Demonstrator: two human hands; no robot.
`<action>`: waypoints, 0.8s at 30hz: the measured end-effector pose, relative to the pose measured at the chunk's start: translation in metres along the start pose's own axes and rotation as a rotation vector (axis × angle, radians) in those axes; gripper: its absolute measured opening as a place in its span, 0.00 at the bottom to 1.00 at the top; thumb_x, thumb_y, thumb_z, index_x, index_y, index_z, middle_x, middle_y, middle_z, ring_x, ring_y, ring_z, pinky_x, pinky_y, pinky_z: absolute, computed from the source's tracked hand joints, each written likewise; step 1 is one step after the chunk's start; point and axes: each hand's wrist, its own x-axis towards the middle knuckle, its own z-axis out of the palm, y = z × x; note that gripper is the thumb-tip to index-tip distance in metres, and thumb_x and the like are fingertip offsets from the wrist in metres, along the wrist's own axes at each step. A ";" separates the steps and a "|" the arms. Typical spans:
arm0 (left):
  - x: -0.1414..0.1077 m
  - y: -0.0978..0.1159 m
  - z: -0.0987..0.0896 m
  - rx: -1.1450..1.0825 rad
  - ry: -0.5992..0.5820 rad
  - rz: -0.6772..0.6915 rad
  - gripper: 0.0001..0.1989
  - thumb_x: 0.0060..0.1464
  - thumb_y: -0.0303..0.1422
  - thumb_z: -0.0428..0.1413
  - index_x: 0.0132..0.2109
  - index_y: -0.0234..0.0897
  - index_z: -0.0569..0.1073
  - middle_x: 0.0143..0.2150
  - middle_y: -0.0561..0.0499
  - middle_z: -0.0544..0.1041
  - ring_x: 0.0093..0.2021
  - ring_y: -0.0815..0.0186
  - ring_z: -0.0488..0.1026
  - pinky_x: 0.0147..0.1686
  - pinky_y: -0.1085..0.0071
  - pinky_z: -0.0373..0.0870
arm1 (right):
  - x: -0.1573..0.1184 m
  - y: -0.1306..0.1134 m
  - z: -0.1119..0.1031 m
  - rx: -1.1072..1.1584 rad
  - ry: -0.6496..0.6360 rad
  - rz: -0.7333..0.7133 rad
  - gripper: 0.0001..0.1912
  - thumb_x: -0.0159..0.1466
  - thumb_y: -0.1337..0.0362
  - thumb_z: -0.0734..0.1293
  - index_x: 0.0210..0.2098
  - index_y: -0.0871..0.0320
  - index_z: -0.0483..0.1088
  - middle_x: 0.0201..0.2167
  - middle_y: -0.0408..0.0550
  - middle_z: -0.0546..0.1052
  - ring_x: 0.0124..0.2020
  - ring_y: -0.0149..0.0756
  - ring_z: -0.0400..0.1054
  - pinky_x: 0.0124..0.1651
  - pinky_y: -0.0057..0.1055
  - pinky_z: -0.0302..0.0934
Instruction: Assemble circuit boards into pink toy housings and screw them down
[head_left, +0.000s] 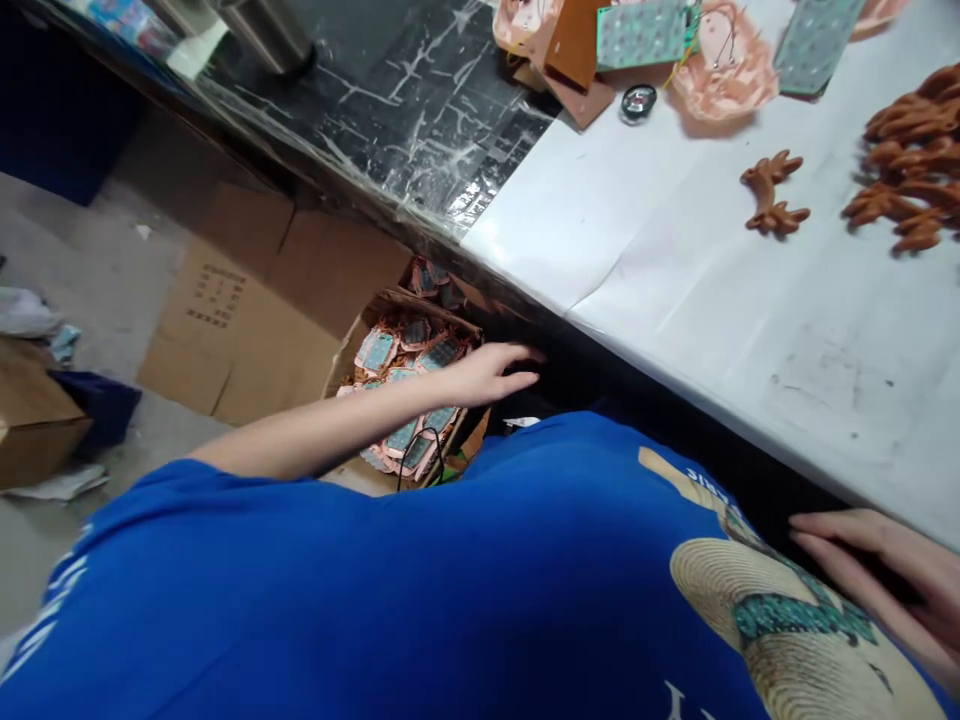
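My left hand (495, 374) reaches past a cardboard box toward the dark gap below the table edge, thumb and fingers apart, with nothing seen in it. Beneath that forearm, the cardboard box (341, 352) holds several pink shells (405, 440) fitted with green circuit boards. At the right edge of the view, my right hand (892, 570) is beside my shirt, just below the table edge. Its fingers are stretched out and hold nothing visible; part of this hand is cut off by the frame.
On the white-covered table (675, 270) lie a brown antler-shaped piece (774, 195), a pile of similar pieces (915, 150), a small round speaker (637, 103) and a circuit board (641, 35). A metal cup (266, 35) stands on the black section. Flattened cardboard (217, 300) covers the floor.
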 end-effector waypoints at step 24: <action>0.049 0.064 -0.059 0.581 0.174 1.056 0.21 0.60 0.29 0.54 0.61 0.40 0.71 0.51 0.39 0.81 0.48 0.60 0.80 0.46 0.64 0.78 | 0.128 -0.020 -0.025 0.206 0.058 -0.453 0.08 0.72 0.68 0.60 0.40 0.55 0.71 0.30 0.42 0.76 0.30 0.28 0.72 0.33 0.23 0.64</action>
